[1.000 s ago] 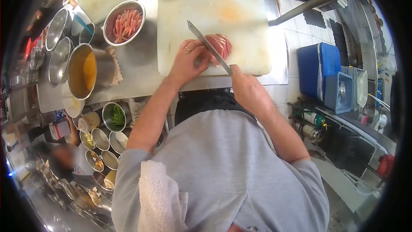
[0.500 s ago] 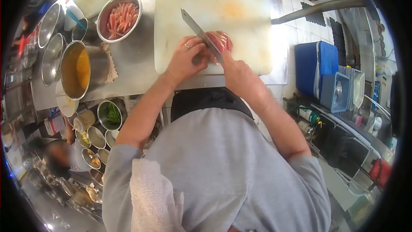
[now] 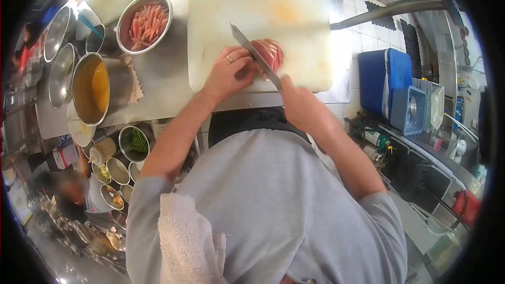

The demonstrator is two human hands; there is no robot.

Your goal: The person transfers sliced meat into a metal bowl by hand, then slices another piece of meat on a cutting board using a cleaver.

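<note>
A sliced piece of pinkish-red meat (image 3: 271,54) lies near the front edge of a white cutting board (image 3: 221,10). Across its left side runs the blade of a long knife (image 3: 247,44), slanting from upper left to lower right. My right hand (image 3: 299,100) is closed around the knife's handle, which is mostly hidden in the fist. My left hand (image 3: 229,72), wearing a ring, is closed at the left side of the meat with its fingers curled against the blade. What lies under those fingertips is partly hidden.
Left of the board stands a metal bowl (image 3: 144,23) of meat strips, with a pot (image 3: 92,89) of orange liquid below it. Several small containers and another person (image 3: 73,189) are at the lower left. A blue cooler (image 3: 381,79) stands at the right.
My right hand and the knife have moved back and forth along the blade's line, toward the upper left, then back to the lower right. My left hand has stayed beside the meat.
</note>
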